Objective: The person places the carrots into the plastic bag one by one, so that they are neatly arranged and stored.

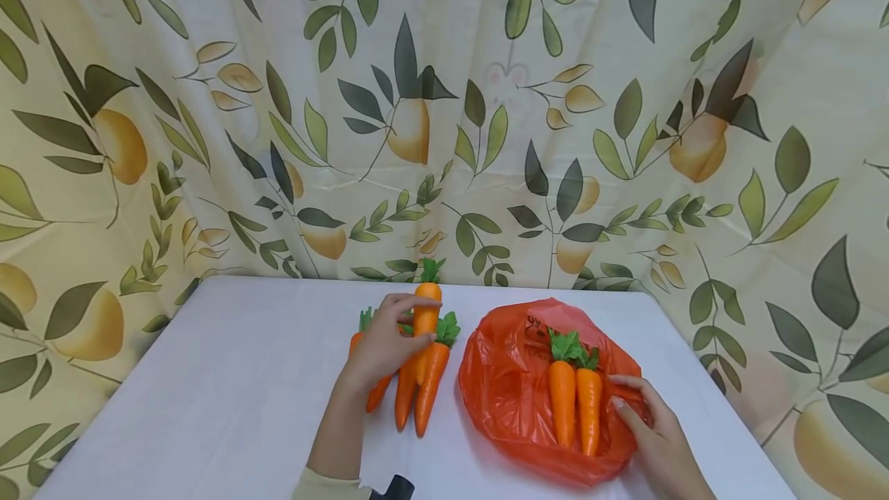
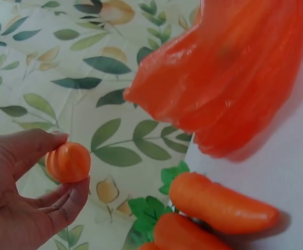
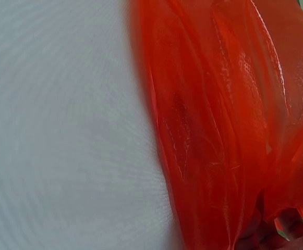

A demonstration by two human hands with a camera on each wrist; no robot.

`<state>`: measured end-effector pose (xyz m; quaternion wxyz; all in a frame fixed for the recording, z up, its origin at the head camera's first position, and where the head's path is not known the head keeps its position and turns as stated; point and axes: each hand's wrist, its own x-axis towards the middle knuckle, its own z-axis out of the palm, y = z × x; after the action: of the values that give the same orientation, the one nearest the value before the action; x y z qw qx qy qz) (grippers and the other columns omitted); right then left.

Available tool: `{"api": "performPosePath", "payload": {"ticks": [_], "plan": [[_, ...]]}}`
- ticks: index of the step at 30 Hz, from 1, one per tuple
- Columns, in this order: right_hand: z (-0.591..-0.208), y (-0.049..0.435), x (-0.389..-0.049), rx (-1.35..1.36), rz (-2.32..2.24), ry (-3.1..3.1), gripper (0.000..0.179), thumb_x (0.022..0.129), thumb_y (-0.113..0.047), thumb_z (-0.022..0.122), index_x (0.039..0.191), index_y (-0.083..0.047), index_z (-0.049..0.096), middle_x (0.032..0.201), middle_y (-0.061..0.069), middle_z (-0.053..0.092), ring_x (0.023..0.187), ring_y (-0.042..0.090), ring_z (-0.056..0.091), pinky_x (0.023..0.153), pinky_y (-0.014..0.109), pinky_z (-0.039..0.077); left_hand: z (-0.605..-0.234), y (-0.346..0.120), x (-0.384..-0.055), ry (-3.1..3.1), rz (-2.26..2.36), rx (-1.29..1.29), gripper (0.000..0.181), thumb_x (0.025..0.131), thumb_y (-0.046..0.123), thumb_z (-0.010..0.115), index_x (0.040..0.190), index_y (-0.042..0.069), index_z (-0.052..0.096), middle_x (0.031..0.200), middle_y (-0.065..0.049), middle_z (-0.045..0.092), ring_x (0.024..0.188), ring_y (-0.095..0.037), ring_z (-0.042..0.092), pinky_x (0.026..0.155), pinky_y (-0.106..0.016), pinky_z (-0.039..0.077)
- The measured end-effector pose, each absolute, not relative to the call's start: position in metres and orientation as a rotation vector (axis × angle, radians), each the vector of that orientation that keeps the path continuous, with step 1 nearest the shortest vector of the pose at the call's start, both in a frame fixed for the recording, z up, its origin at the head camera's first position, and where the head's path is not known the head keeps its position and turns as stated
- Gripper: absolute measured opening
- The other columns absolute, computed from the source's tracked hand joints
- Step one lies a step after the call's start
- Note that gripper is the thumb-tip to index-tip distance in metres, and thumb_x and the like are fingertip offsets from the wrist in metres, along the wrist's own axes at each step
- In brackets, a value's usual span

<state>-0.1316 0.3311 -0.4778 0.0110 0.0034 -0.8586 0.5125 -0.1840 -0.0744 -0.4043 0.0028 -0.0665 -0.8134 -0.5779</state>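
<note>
Between its thumb and fingers my left hand pinches a carrot, held upright with its green leafy top uppermost. In the left wrist view that carrot shows end-on. Under it several more carrots lie on the table, partly hidden by the hand. To the right, a red plastic bag lies spread with two carrots in its opening. At the bag's right edge my right hand grips the plastic; in the right wrist view, the crumpled bag hides most of its fingers.
A white table bears everything. Behind it and at both sides hangs a curtain printed with leaves and fruit. A black strap end shows by the left sleeve.
</note>
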Motion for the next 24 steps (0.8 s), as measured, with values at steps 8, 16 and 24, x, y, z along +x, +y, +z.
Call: {"api": "performPosePath", "payload": {"ticks": [8,16,24], "plan": [[-0.477,0.331,-0.131,0.003,1.596,-2.679,0.043,0.110,-0.027,0.053,0.147,-0.006,0.045,0.150,0.019,0.044,0.112,-0.006,0.048,0.088,0.019,0.052,-0.397,-0.059,-0.184,-2.558,-1.879,-0.192,0.040,0.091,0.009,0.078,0.123,0.032,0.074,0.143,-0.004,0.045,0.118,-0.034,0.052,0.081,-0.042,0.059],[-0.476,0.330,-0.132,-0.001,1.584,-2.686,0.043,0.110,-0.027,0.052,0.147,-0.005,0.045,0.149,0.018,0.045,0.120,0.013,0.049,0.088,0.017,0.050,-0.392,-0.046,-0.184,-2.531,-1.836,-0.316,0.038,0.091,0.008,0.078,0.124,0.026,0.074,0.141,-0.008,0.046,0.113,-0.033,0.056,0.080,-0.040,0.057],[-0.475,0.330,-0.131,-0.018,1.591,-2.694,0.042,0.110,-0.023,0.052,0.148,-0.005,0.044,0.149,0.019,0.045,0.111,-0.007,0.046,0.088,0.016,0.049,-0.389,-0.030,-0.180,-2.502,-1.869,-0.392,0.038,0.091,0.007,0.077,0.123,0.027,0.074,0.141,-0.008,0.045,0.113,-0.031,0.055,0.079,-0.037,0.059]]}}
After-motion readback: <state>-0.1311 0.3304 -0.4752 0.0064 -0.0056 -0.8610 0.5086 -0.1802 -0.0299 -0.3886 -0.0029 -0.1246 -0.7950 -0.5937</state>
